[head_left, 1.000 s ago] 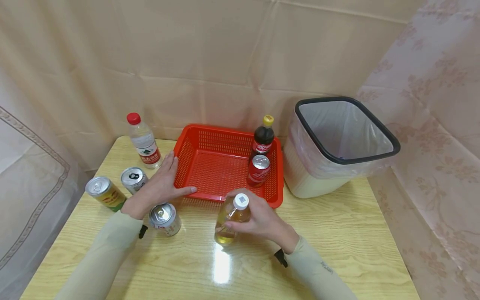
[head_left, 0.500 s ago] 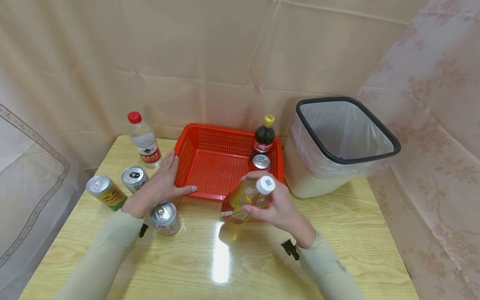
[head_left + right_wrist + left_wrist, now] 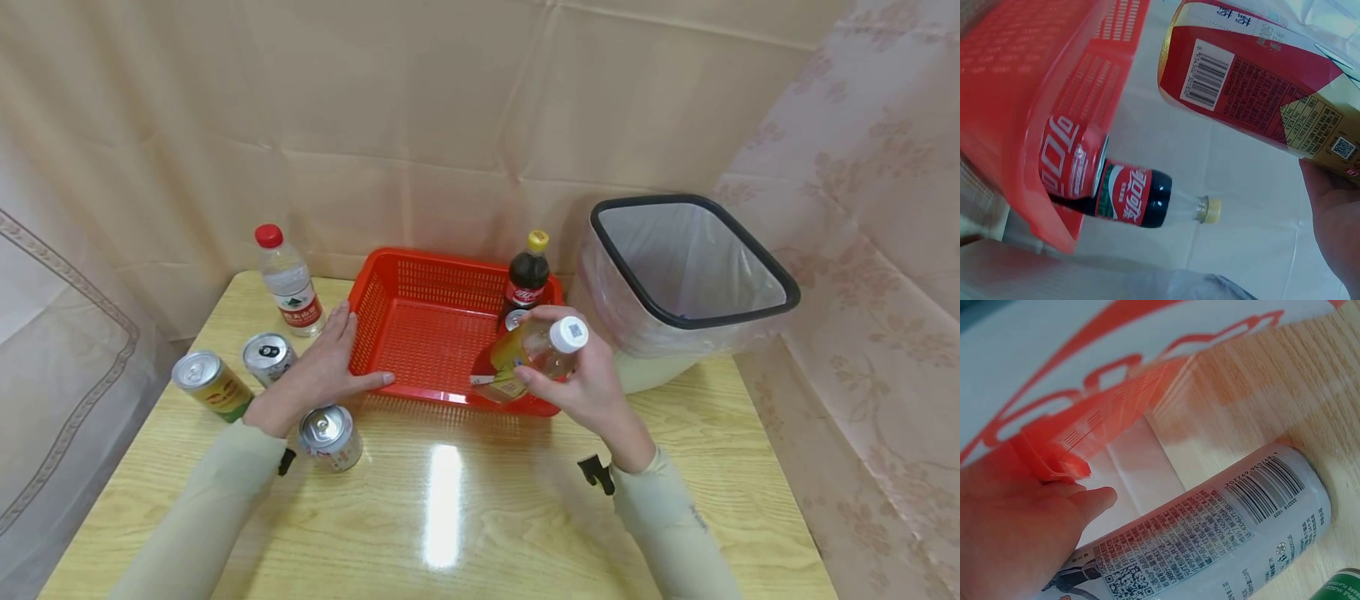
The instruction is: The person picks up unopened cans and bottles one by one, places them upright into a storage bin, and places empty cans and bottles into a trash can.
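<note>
My left hand (image 3: 318, 375) lies against the left side of the red plastic basket (image 3: 420, 392), fingers straight along the rim and thumb over the front edge. With my right hand (image 3: 596, 387) I grip a white-capped bottle of amber drink (image 3: 517, 362). It is tilted, raised over the basket's front right part. In the right wrist view its red and gold label (image 3: 1241, 87) shows. A yellow-capped cola bottle (image 3: 528, 279) stands upright in the basket's right end. Beside it is a red cola can (image 3: 1072, 156), mostly hidden behind the amber bottle in the head view.
Left of the basket stand a red-capped water bottle (image 3: 295, 287), a yellow-green can (image 3: 216, 387), and two silver cans, one behind my wrist (image 3: 268, 357) and one before it (image 3: 332, 437). A lined waste bin (image 3: 645, 367) stands right of the basket.
My right hand has lifted the amber bottle off the table and carried it right and away from me, over the basket's front rim, tilting it. My left hand has stayed put.
</note>
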Demonstrator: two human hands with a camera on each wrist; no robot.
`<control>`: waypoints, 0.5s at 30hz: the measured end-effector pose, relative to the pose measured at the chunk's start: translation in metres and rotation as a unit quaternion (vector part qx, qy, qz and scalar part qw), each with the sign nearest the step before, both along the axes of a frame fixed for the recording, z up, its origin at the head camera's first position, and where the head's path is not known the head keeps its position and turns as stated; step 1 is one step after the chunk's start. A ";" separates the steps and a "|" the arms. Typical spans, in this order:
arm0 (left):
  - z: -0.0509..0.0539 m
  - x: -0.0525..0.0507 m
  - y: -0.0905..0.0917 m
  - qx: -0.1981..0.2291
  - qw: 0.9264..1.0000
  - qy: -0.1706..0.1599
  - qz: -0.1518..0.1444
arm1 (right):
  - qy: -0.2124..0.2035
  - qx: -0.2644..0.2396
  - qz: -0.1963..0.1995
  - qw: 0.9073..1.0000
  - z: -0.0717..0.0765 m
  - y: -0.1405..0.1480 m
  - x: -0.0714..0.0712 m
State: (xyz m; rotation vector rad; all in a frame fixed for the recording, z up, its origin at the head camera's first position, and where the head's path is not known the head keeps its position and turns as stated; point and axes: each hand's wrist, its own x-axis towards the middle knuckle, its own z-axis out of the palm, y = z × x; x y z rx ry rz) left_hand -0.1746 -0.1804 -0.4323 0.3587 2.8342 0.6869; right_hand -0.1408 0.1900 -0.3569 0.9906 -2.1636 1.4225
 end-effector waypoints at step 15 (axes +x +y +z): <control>0.000 0.000 -0.001 0.000 1.000 -0.005 0.001 | -0.047 0.019 -0.032 0.998 -0.009 0.010 -0.011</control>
